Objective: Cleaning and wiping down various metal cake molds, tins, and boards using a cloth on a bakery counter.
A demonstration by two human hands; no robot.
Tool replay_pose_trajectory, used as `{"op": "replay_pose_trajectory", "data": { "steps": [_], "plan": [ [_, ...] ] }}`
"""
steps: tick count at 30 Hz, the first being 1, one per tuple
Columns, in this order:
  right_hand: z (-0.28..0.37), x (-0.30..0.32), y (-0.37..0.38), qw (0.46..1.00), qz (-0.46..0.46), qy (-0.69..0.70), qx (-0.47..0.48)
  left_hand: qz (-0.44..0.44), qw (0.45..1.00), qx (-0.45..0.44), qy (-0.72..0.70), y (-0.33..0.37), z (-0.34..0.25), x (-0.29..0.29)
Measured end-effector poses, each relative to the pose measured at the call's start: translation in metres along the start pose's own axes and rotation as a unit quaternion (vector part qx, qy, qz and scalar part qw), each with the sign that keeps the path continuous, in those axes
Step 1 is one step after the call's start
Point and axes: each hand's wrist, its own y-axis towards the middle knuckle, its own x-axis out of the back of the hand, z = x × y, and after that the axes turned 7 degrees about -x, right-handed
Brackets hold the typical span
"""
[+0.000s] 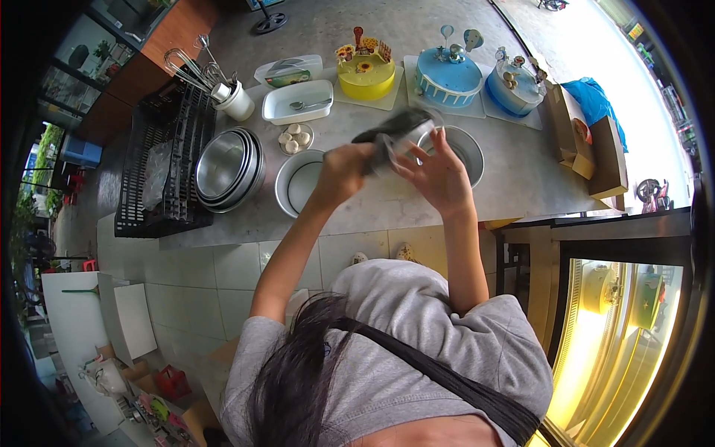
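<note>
Grey table (261, 227), smooth-topped. Along its left edge, slatted black plastic crate (164, 160); just beside, nested round metal bowls (227, 167). Near the far edge, round yellow and blue cakes (365, 86). Between far and near edges, two round metal pans (299, 188). Toward the far edge, clear lid (298, 64), green-printed, lettering too small to read. Above the table's middle, blurred dark object (387, 134), clasped in curled fingers of the left hand (346, 173). At its right end, right hand (441, 177), fingers spread; contact uncertain.
</note>
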Motion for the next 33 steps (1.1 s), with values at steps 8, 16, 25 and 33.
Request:
{"op": "replay_pose_trajectory", "data": {
  "steps": [8,16,25,33],
  "plan": [
    [-0.024,0.029,0.016,0.903,-0.092,-0.401,0.121,-0.263,0.788,0.542,-0.127,0.018,-0.007,-0.021],
    [-0.035,-0.015,0.003,0.943,0.044,-0.269,0.194,-0.126,0.929,0.285,-0.2,0.035,-0.064,-0.037],
    [-0.063,0.002,-0.005,0.998,0.051,0.017,0.018,-0.03,0.866,0.302,-0.398,0.061,-0.018,-0.007],
    [-0.041,-0.004,-0.003,0.973,-0.052,-0.113,0.195,0.001,0.885,0.25,-0.394,0.04,-0.061,-0.029]
  ]
}}
